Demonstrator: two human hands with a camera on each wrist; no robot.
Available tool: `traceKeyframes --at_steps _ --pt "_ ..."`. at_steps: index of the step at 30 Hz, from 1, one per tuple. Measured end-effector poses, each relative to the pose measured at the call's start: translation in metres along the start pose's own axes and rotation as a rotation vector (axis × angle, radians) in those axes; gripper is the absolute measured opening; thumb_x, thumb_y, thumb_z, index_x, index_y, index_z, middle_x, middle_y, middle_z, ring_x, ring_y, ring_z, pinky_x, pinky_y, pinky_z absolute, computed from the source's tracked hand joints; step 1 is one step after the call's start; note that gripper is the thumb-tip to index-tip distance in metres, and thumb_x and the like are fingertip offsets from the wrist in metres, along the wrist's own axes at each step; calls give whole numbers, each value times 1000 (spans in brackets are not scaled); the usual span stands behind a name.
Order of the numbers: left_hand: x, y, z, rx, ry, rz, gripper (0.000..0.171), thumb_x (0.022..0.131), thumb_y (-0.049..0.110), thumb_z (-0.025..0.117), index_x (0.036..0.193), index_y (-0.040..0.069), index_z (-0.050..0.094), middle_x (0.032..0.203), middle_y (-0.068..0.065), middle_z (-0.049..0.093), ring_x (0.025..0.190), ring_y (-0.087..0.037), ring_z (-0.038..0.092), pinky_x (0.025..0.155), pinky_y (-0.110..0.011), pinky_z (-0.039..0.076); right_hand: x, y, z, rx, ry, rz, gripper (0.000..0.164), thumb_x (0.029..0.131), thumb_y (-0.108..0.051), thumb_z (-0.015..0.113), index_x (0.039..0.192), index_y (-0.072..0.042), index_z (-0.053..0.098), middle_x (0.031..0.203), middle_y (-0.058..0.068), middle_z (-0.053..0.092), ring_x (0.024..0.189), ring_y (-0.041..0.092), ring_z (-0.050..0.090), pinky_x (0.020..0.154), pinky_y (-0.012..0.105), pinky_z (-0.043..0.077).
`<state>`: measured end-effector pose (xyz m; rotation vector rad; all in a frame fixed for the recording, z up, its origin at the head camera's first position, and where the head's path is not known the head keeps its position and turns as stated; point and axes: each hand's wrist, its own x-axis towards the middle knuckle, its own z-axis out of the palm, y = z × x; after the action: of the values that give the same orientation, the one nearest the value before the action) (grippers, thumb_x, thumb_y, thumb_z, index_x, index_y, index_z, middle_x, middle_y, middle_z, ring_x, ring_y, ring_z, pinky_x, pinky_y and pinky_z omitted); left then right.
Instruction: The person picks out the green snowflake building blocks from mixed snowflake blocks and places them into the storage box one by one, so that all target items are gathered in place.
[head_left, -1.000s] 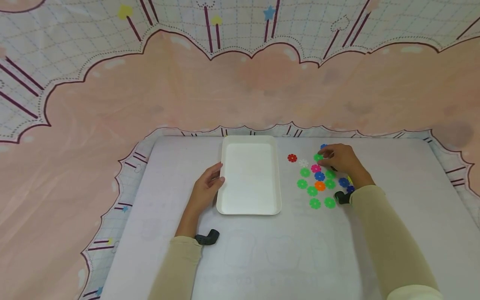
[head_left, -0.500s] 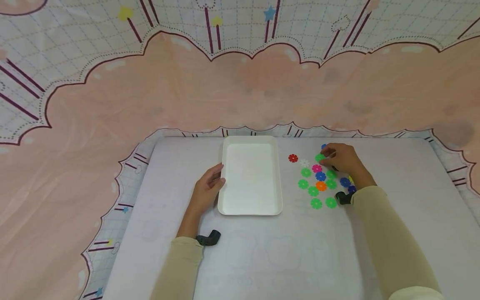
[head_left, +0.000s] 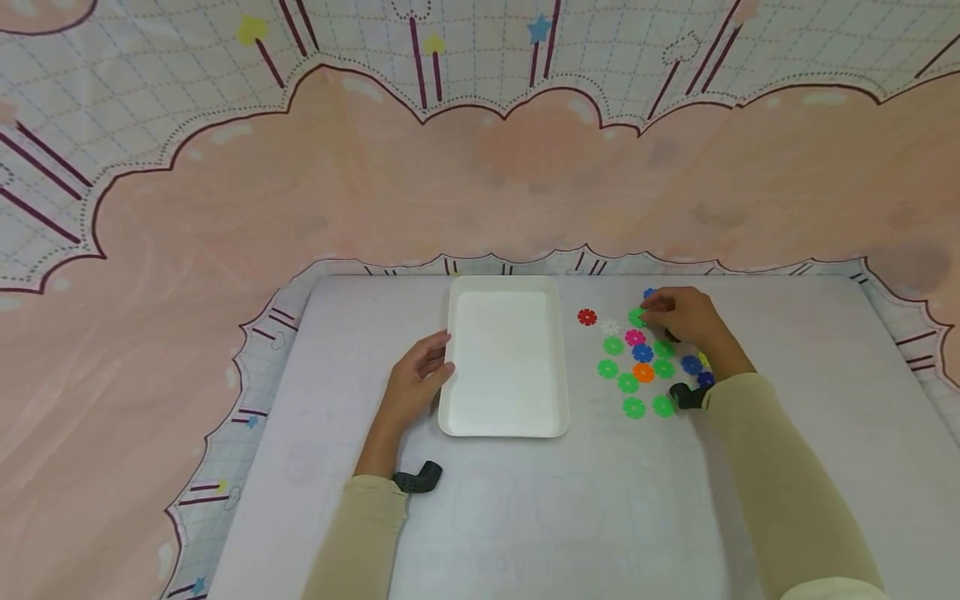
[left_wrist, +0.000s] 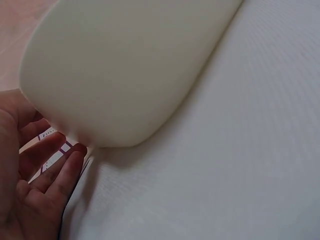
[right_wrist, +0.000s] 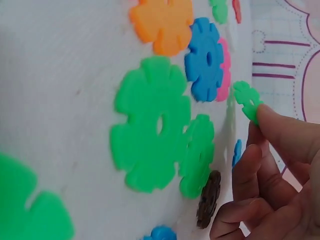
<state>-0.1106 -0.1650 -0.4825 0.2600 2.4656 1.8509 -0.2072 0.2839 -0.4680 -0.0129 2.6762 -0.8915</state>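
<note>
White tabletop (head_left: 525, 517) before a cloud-patterned backdrop (head_left: 480, 192): held disc (right_wrist: 244, 95) right of the tray (head_left: 506, 358)

Held disc: green, flower-shaped, right of centre in the head view. Right hand (head_left: 690, 317) pinches it between thumb and fingertip; the right wrist view shows it tilted at the tips. Contact with the tabletop: cannot tell.

Key relation: in the head view the tray lies to the left of the held disc, which sits level with the tray's upper part. Tray's long axis runs up and down the frame. Left hand (head_left: 415, 379) is the nearer one, thumb and fingertips holding the tray's left edge near mid-length; right hand is on the opposite side, well apart from the tray. Whether the tray is flat or slightly tilted: unclear. No discs seen inside it.

Between held disc and tray: red disc (head_left: 587, 317) and white disc (head_left: 611, 327).

Below the held disc, a close row: pink disc (head_left: 635, 337), blue disc (head_left: 642, 353), orange disc (head_left: 642, 372), with loose green discs (head_left: 633, 407) around them. Brown disc (right_wrist: 209, 200) near the right hand. Yellow disc (head_left: 703, 359) partly covered by the right wrist.

Outermost: beige sleeves (head_left: 787, 467), lower left and lower right.
</note>
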Motion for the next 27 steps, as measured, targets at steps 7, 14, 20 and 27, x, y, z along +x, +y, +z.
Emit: traceKeyframes --at_steps 7,14,20,27 --pt "-1 -1 1 -18 -10 25 50 93 -2 69 140 -8 53 149 -25 52 131 -43 57 111 -52 49 -2 -6 1 87 3 83 42 100 -37 64 131 -9 65 131 21 62 116 37 54 106 59 46" --pt "0 -3 1 -10 -13 38 49 93 -1 70 139 -8 54 148 -25 52 130 -43 58 110 -51 49 1 -15 4 175 -6 113 40 99 -39 62 128 -12 65 125 16 64 114 33 54 100 51 50" --pt "0 -3 0 1 -20 51 49 93 0 71 138 -8 55 148 -25 52 129 -42 59 110 -50 50 1 -29 5 255 -35 118 42 99 -44 63 127 -13 65 125 13 65 115 31 57 98 46 49" --pt "-1 -2 0 12 -24 64 49 92 0 72 137 -10 55 148 -26 51 128 -43 59 109 -51 50 -2 -49 6 333 -61 118 38 100 -38 63 128 -11 65 129 12 64 117 30 57 105 49 49"
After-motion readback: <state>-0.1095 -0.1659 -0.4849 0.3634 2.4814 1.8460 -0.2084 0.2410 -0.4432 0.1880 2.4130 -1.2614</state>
